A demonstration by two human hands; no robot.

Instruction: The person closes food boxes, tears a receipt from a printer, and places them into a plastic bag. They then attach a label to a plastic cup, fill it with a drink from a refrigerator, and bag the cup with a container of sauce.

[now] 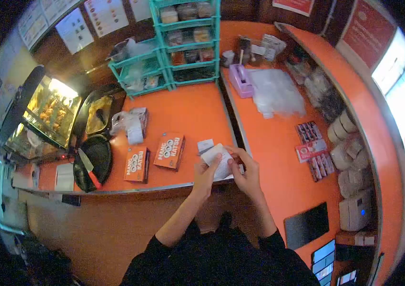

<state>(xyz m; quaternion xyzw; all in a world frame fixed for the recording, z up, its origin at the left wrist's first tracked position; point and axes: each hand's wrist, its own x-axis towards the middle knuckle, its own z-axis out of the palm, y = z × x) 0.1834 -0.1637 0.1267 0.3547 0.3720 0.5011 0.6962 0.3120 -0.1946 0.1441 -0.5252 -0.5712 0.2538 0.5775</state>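
An orange L-shaped surface fills a dim food stall, with teal racks at the back and a lit display case to the left. Two orange boxes lie near its front edge. Over that edge, the left hand and right hand pinch a white paper slip, fingers closed on it. It looks mid-handling; the next move likely needs a steady grip at both ends.

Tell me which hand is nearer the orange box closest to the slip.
Left. The left hand holds the paper slip just right of the orange box; the right hand grips the slip's far side, farther away.
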